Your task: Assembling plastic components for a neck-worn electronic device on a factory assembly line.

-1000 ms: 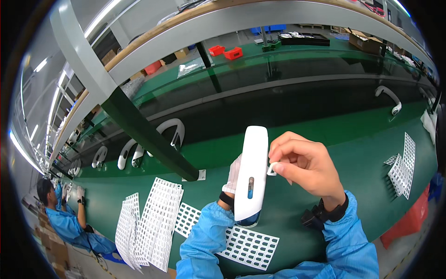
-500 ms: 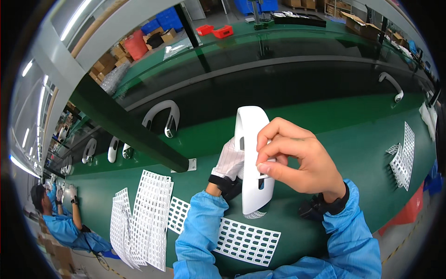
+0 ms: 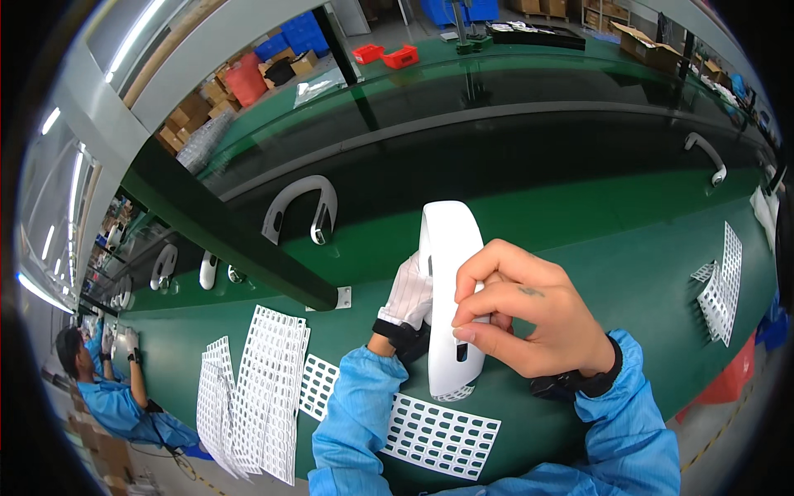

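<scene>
A white U-shaped device that looks like a neck fan (image 3: 447,248) is held upright in front of me. My left hand (image 3: 408,294), in a pale striped glove, is closed around its left side; part of those fingers is hidden behind it. My bare right hand (image 3: 538,318) is pinched, thumb against fingertips, at the device's face just above a dark slot. Anything between those fingertips is too small to make out. Below the device lies a white sheet with rows of slot-shaped cut-outs (image 3: 442,431).
More cut-out sheets (image 3: 269,372) are stacked at the left, and curled ones (image 3: 721,289) lie far right. A dark green post (image 3: 240,227) rises from the table. Beyond runs a dark conveyor belt (image 3: 496,153) carrying similar white devices (image 3: 302,190). A co-worker (image 3: 116,397) sits far left.
My right hand's pinch has slid slightly down toward the slot, and the held device sits slightly differently. Beyond the post, a device on the belt has shifted to the right.
</scene>
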Motion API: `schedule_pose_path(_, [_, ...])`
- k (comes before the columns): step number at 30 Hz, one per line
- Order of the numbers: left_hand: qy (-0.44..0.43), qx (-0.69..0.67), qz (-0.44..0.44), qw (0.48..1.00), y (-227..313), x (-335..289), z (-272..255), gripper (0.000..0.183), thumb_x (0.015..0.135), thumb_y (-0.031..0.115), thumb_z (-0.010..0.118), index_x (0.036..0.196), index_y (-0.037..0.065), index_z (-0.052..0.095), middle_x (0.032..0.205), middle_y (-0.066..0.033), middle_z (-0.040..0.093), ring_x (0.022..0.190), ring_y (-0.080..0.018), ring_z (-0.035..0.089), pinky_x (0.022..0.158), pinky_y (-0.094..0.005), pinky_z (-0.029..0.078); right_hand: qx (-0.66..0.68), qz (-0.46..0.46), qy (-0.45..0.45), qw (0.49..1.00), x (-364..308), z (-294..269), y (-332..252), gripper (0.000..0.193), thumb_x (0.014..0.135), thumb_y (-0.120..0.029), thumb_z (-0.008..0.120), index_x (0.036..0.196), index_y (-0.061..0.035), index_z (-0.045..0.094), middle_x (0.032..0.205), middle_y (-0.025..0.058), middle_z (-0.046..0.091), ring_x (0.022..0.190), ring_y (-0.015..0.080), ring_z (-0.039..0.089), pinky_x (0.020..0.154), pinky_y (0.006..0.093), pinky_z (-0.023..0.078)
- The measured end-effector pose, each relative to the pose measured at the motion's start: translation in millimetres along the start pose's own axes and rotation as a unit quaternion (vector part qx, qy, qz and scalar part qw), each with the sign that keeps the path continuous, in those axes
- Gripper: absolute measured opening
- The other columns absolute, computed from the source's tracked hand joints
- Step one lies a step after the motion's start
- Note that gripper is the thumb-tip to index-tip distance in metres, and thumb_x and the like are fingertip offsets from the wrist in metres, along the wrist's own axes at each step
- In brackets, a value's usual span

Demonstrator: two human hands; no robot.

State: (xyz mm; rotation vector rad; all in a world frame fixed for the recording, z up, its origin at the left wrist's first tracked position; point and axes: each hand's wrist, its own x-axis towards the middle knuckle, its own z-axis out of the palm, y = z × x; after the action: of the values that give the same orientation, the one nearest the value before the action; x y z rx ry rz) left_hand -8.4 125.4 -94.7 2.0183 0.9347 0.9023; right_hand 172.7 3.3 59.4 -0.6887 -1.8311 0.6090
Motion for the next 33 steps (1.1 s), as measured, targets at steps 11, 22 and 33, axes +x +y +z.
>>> schedule_pose_path(11, [0.007, -0.056, -0.039, 0.998, 5.7, 1.2, -2.0, 0.032, 0.09, 0.025, 0.067, 0.108, 0.0, 0.059, 0.095, -0.0186, 0.066, 0.085, -0.0343, 0.065, 0.076, -0.0393, 0.053, -0.021, -0.014, -0.003, 1.0, -0.6, 3.3, -2.8, 0.016, 0.076, 0.005, 0.076, 0.089, -0.0033, 0.071, 0.099, 0.0074, 0.062, 0.064, 0.0065, 0.053, 0.052, 0.0208, 0.042])
schedule_pose_path(22, [0.001, -0.074, -0.051, 0.996, 7.4, -0.7, -2.2, 0.033, 0.09, 0.025, 0.068, 0.109, 0.001, 0.059, 0.096, -0.0178, 0.067, 0.086, -0.0324, 0.066, 0.077, -0.0384, 0.053, -0.019, -0.02, -0.002, 1.0, -1.3, 3.9, -2.1, 0.018, 0.076, 0.005, 0.076, 0.091, -0.0038, 0.07, 0.099, 0.0077, 0.062, 0.064, 0.0069, 0.054, 0.051, 0.0204, 0.042])
schedule_pose_path(33, [-0.002, -0.091, -0.063, 0.994, 10.1, -1.3, -2.2, 0.033, 0.09, 0.025, 0.068, 0.111, 0.001, 0.059, 0.098, -0.017, 0.067, 0.087, -0.0305, 0.066, 0.078, -0.0375, 0.054, -0.032, -0.034, -0.001, 0.999, -2.5, 4.2, 1.6, 0.018, 0.076, 0.004, 0.076, 0.091, -0.0043, 0.07, 0.099, 0.0074, 0.062, 0.065, 0.007, 0.055, 0.049, 0.0204, 0.043])
